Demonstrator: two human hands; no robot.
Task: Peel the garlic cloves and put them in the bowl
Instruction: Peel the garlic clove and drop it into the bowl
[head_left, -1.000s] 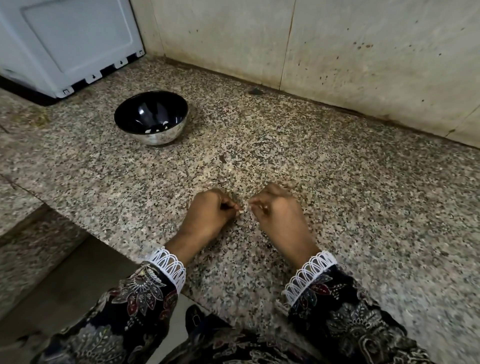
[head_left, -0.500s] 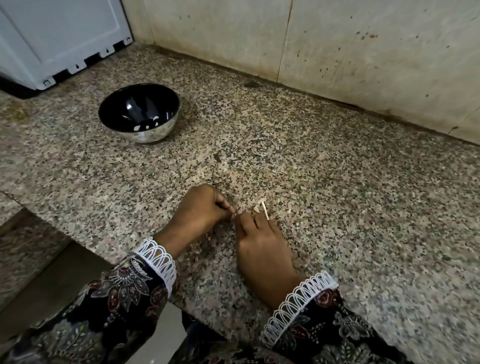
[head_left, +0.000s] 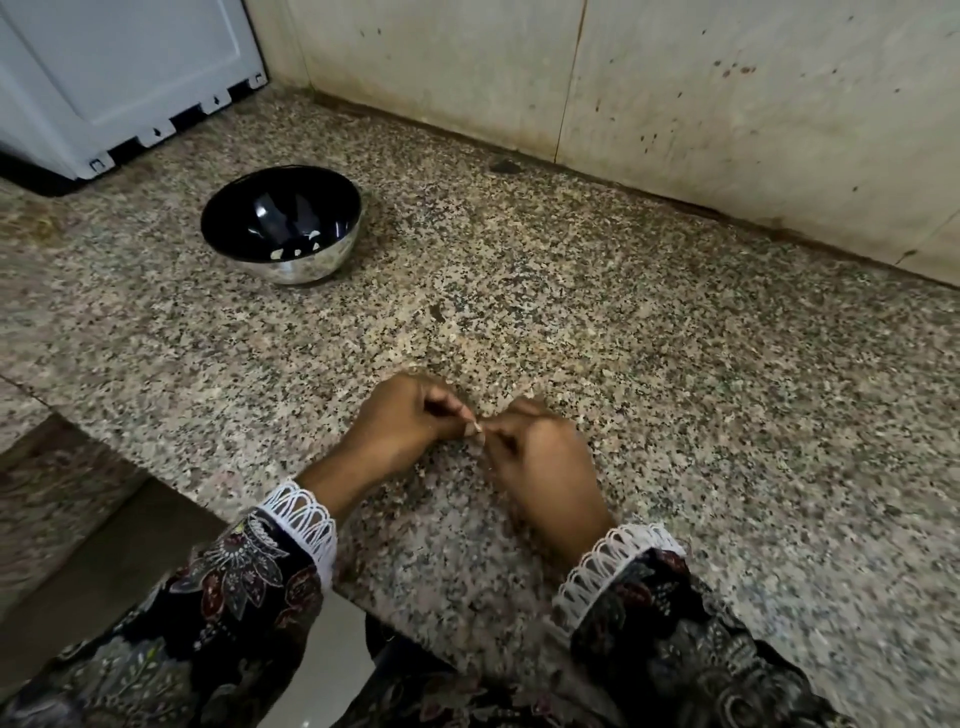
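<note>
Where the right hand (head_left: 545, 462) lay flat earlier, both grips now pinch the garlic clove (head_left: 475, 428).

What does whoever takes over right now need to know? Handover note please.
Left hand: pinching a garlic clove at its fingertips.
Right hand: fingers curled, pinching the same clove from the other side.
Both hands are low over the granite counter.
Bowl: far left on the counter, a few pale pieces inside.
Done: some pieces in the bowl.
Left: finish peeling this clove, put it in the bowl.
</note>
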